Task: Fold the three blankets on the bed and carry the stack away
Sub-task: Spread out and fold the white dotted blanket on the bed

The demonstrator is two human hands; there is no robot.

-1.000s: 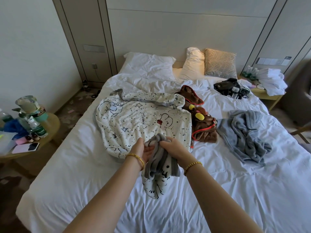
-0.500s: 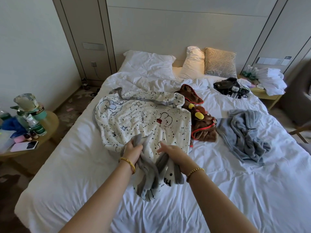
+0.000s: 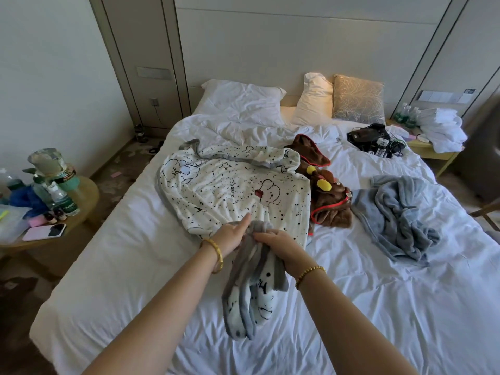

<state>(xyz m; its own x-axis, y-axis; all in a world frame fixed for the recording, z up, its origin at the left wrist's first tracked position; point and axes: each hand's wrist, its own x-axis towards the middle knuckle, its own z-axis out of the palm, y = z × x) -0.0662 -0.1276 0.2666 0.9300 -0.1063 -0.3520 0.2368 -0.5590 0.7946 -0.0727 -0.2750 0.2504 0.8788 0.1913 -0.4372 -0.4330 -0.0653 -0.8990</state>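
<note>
A white blanket point(image 3: 230, 185) with black dots, cartoon figures and a grey edge lies spread on the middle of the bed point(image 3: 121, 261). Its near corner is bunched up and hangs toward me. My right hand point(image 3: 278, 246) grips that grey bunched edge from the right. My left hand point(image 3: 232, 235) touches the same bunch from the left, its index finger stretched out over the cloth. A brown blanket point(image 3: 328, 205) with red trim lies crumpled to the right of the white one. Further right lies a crumpled grey-blue blanket point(image 3: 395, 215).
Pillows point(image 3: 240, 101) lean at the headboard. A black bag with cables point(image 3: 376, 140) sits at the bed's far right. A round side table point(image 3: 81, 193) on the left holds bottles and a phone point(image 3: 44, 231). White towels point(image 3: 441, 131) lie on the right nightstand.
My hands have come closer together again on the bunched corner after spreading apart. The left index finger now points out over the blanket. The other blankets have not moved.
</note>
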